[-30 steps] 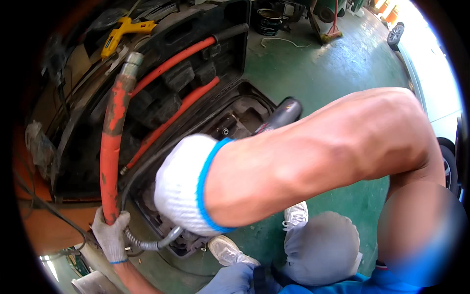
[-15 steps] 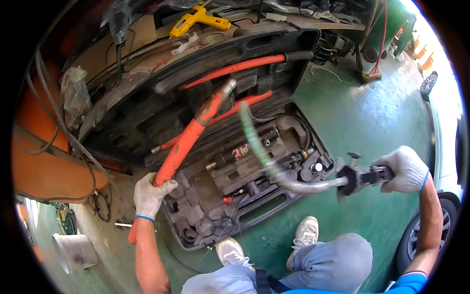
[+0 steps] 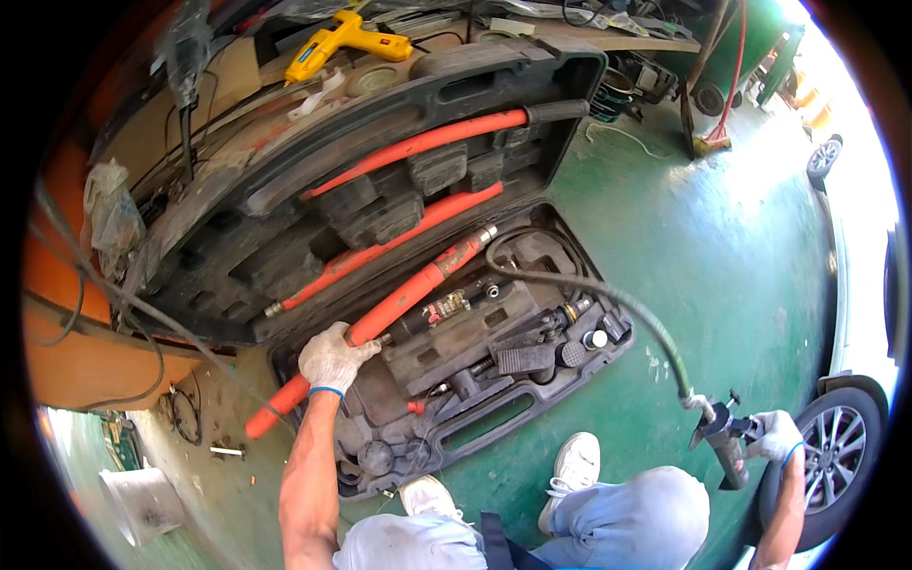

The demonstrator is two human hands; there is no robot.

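No lettering can be made out clearly. 1 label, with red and pale areas, is wrapped around a black cylinder in the lower half of the black case, between its hinge edge and its front edge; its print is too small and blurred to read. 1 small dark mark on the yellow glue gun, near the desk's front edge, is likewise unreadable.
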